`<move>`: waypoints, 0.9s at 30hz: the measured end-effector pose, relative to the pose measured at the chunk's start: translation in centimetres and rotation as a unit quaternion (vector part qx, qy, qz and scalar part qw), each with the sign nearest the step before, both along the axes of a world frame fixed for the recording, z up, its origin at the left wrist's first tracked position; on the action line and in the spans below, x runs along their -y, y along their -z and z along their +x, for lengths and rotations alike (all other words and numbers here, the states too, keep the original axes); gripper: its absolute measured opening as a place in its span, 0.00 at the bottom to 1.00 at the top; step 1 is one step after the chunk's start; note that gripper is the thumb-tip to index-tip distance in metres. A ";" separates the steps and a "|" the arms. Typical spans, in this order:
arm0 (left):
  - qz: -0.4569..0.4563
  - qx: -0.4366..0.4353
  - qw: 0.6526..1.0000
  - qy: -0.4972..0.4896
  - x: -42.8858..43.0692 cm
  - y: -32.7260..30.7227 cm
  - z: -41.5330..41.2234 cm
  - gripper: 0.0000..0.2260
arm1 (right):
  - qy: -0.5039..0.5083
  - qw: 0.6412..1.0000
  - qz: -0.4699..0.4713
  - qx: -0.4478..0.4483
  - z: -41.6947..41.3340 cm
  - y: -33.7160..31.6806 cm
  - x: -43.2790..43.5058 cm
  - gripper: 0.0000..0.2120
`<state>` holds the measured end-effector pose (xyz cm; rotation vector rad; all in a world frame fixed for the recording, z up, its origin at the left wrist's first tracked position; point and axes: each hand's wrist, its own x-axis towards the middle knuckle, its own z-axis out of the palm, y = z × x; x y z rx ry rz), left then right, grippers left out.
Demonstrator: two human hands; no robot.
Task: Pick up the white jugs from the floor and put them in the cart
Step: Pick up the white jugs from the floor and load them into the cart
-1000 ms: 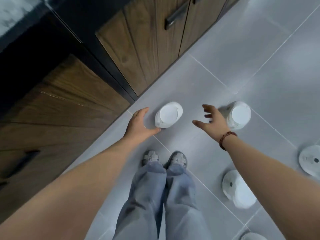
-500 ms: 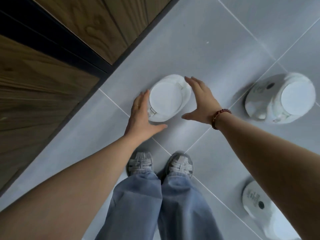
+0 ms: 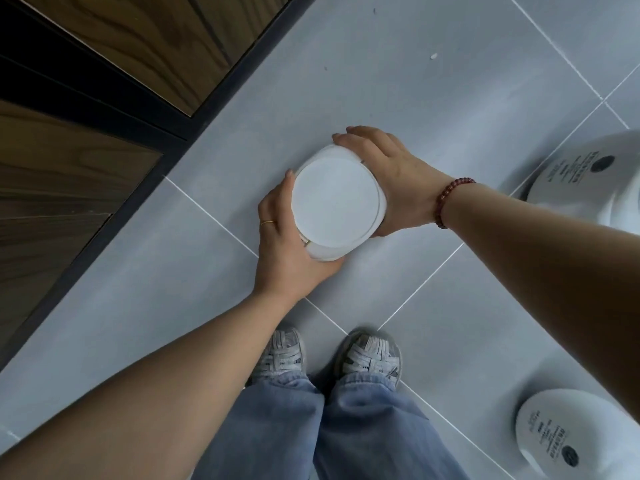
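- Head view: left hand (image 3: 287, 247) and right hand (image 3: 391, 178), apart a moment ago, now clasp the white jug (image 3: 336, 206) between them, low over the floor (image 3: 415, 81).
- Lift looks ready; cart unseen.
- Second jug (image 3: 581, 181) and third jug (image 3: 554, 441) wait beyond the right hand.

In the middle we see the held jug (image 3: 337, 206) between two hands. The left hand (image 3: 287, 244) grips its left and near side, and the right hand (image 3: 391, 181) grips its right and far side. We cannot tell if it touches the floor (image 3: 415, 81). The cabinets (image 3: 104, 46) run along the left and far-left side, apart from this jug. A second jug (image 3: 585, 178) is on the floor at the right edge, beyond the right forearm. A third jug (image 3: 554, 434) is at the near right corner. The left shoe (image 3: 280, 355) and the right shoe (image 3: 372, 355) stand side by side, nearer to us than the held jug.
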<state>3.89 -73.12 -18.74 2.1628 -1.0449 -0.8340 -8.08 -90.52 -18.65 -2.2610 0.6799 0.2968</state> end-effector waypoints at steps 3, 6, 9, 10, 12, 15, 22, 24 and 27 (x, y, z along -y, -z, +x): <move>0.017 0.007 1.000 0.013 0.2 -0.3 0.7 0.57 | 0.024 0.999 0.015 0.016 0.1 -0.3 -0.2 0.60; 0.042 0.006 0.998 0.050 0.7 -1.2 1.9 0.58 | 0.051 0.998 0.041 0.016 0.0 -0.9 -0.4 0.60; 0.060 -0.018 0.994 0.089 1.2 -3.2 3.2 0.60 | 0.088 0.993 0.073 0.008 -0.3 -2.7 -0.6 0.61; 0.066 -0.028 0.993 0.098 1.4 -4.3 3.4 0.60 | 0.101 0.992 0.082 0.007 -0.5 -3.5 -0.7 0.61; 0.074 -0.045 0.990 0.113 1.9 -6.8 3.9 0.60 | 0.120 0.988 0.093 0.002 -0.8 -5.8 -0.8 0.62; 0.077 -0.070 0.985 0.137 2.6 -11.4 4.8 0.60 | 0.137 0.986 0.097 0.003 -1.2 -10.0 -0.6 0.62; 0.049 -0.075 0.976 0.198 5.0 -23.1 6.3 0.59 | 0.200 0.975 0.094 0.032 -2.2 -22.6 -0.6 0.61; 0.029 -0.069 0.975 0.211 5.6 -27.0 6.6 0.59 | 0.214 0.972 0.090 0.039 -2.2 -27.0 -0.5 0.61; 0.008 -0.046 0.974 0.221 6.1 -34.0 7.3 0.58 | 0.223 0.969 0.093 0.055 -2.0 -34.4 -0.3 0.59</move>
